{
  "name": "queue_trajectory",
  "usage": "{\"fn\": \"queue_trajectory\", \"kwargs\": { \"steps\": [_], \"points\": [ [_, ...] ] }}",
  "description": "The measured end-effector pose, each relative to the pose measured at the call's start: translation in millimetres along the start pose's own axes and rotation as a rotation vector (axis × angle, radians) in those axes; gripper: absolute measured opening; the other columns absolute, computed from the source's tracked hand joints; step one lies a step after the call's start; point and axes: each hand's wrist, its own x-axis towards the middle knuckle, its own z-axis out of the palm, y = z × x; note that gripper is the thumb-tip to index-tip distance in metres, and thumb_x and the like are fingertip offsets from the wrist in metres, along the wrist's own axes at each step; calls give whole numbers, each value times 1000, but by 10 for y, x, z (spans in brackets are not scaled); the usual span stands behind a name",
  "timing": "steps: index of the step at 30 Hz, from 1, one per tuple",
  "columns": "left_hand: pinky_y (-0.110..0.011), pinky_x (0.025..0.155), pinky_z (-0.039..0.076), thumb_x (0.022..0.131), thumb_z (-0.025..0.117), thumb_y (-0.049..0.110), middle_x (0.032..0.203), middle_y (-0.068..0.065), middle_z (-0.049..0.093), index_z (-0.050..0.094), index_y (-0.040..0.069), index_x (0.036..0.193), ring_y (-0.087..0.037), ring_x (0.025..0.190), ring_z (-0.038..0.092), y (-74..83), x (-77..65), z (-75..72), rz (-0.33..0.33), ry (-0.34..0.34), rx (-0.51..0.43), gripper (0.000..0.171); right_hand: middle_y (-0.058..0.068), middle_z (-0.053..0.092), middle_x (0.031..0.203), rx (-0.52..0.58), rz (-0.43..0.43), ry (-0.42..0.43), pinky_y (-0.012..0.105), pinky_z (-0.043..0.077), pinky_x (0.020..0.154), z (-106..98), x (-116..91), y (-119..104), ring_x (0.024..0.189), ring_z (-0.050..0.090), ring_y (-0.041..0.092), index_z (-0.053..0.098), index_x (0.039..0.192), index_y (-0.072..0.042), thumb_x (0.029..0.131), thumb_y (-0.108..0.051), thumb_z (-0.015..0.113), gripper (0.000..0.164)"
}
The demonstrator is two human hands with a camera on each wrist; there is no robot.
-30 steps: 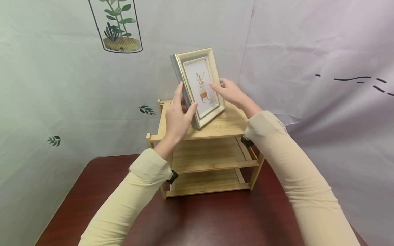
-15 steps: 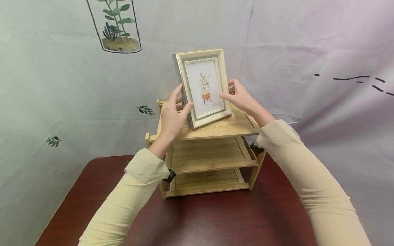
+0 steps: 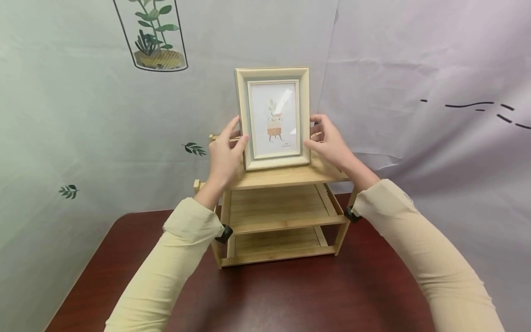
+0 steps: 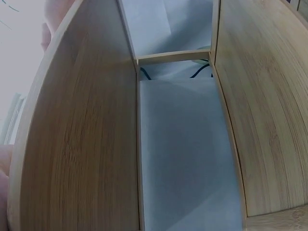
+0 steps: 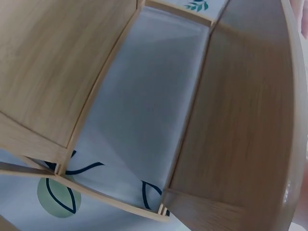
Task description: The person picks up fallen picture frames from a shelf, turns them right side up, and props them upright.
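A cream picture frame (image 3: pixel 304 106) with a potted-plant print stands nearly upright, facing me, over the top board of a wooden three-tier shelf (image 3: pixel 286 177). My left hand (image 3: pixel 224 154) holds its lower left side, thumb on the front edge and fingers at the side. On the lower right side my right hand (image 3: pixel 333 145) pinches the edge, its other fingers partly hidden behind. Whether the bottom edge bears fully on the board I cannot tell. Both wrist views look between the shelf's boards (image 4: pixel 96 125); only bits of hand show at their margins.
The shelf's middle board (image 3: pixel 278 207) and bottom board (image 3: pixel 274 243) lie below my hands. Everything stands on a dark red table (image 3: pixel 290 295). A pale cloth backdrop (image 3: pixel 390 41) with printed plants hangs close behind and at the sides.
The picture frame has turned from angled rightward to facing me squarely. My right hand has moved right and down with its edge; my left hand has shifted slightly left.
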Motion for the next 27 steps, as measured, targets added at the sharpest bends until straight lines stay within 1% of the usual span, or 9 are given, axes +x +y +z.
{"fn": "queue_trajectory", "kwargs": {
  "steps": [3, 8, 12, 14, 18, 21, 24, 27],
  "points": [
    [-33, 81, 50, 87, 54, 21, 111, -14, 61, 44, 21, 131, -26, 92, 63, -2, 12, -4, -4, 1, -3, 45, 18, 51, 103, 14, -27, 26, 23, 44, 74, 19, -44, 20, 80, 52, 17, 31, 129, -4, 81, -3, 55, 55],
    [-32, 83, 49, 87, 54, 20, 112, -14, 61, 44, 21, 131, -26, 94, 63, -10, 10, 0, -19, 0, -15, 45, 15, 50, 102, 5, -53, 79, 21, 44, 72, 55, -103, 66, 79, 52, 13, 33, 130, -7, 82, -6, 55, 53],
    [-33, 83, 49, 88, 54, 21, 111, -14, 61, 43, 22, 131, -26, 93, 63, -20, 5, 5, -17, 1, -11, 45, 15, 52, 101, 8, -64, 113, 20, 43, 70, 86, -125, 99, 76, 52, 10, 34, 130, -8, 82, -6, 55, 52],
    [-33, 83, 49, 88, 53, 21, 111, -14, 61, 43, 22, 131, -26, 93, 63, -24, 4, 6, -10, 2, -9, 45, 17, 53, 100, 14, -63, 117, 19, 43, 69, 93, -140, 75, 75, 51, 10, 35, 130, -7, 82, -4, 55, 52],
    [-34, 83, 49, 88, 52, 21, 110, -15, 62, 43, 22, 131, -26, 93, 63, -30, 7, 6, -1, 5, -8, 44, 20, 52, 100, 17, -65, 119, 18, 42, 69, 100, -208, -73, 74, 50, 9, 35, 129, -2, 82, 0, 53, 50],
    [-34, 83, 49, 88, 52, 21, 110, -15, 62, 43, 23, 132, -26, 93, 63, -35, 5, 5, -6, 2, -10, 44, 22, 52, 99, 7, -69, 121, 18, 42, 69, 103, -252, -160, 73, 50, 9, 34, 128, 1, 82, 1, 51, 49],
    [-34, 83, 49, 89, 52, 22, 110, -15, 62, 42, 23, 132, -26, 93, 63, -38, 0, 4, -7, -4, -6, 45, 22, 52, 99, 10, -67, 123, 18, 42, 68, 102, -258, -163, 73, 50, 10, 35, 128, 1, 82, 1, 51, 49],
    [-35, 81, 50, 89, 51, 23, 110, -14, 62, 42, 23, 132, -26, 92, 64, -33, -8, 3, 1, -4, 9, 45, 21, 53, 99, 16, -66, 126, 16, 42, 66, 102, -225, -91, 73, 50, 9, 35, 129, -1, 82, 0, 52, 50]
  ]
}}
